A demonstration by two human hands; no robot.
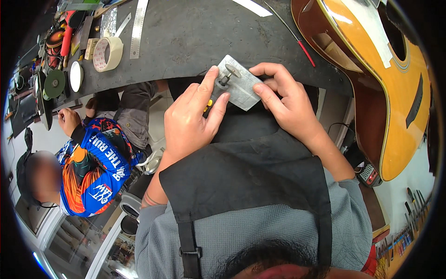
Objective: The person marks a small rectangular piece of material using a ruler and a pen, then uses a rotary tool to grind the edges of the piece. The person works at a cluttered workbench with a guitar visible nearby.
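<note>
My left hand (193, 109) is closed round a small rotary tool with a dark body and yellow markings (209, 103). A thin round cutting disc (232, 70) sits on its tip. My right hand (283, 100) pinches a grey rectangular plate (245, 90) by its right edge, thumb on top and other fingers partly hidden behind. The disc lies over the plate's upper part; whether it touches the surface, I cannot tell. Both hands are above my black apron (246, 172), close to the bench's near edge.
The dark bench (186, 37) bears a tape roll (108, 54), a steel ruler (138, 28) and a red-handled thin tool (306, 53). An acoustic guitar body (399, 102) stands at the right. Another person (100, 162) sits at the left, near a green disc (55, 83).
</note>
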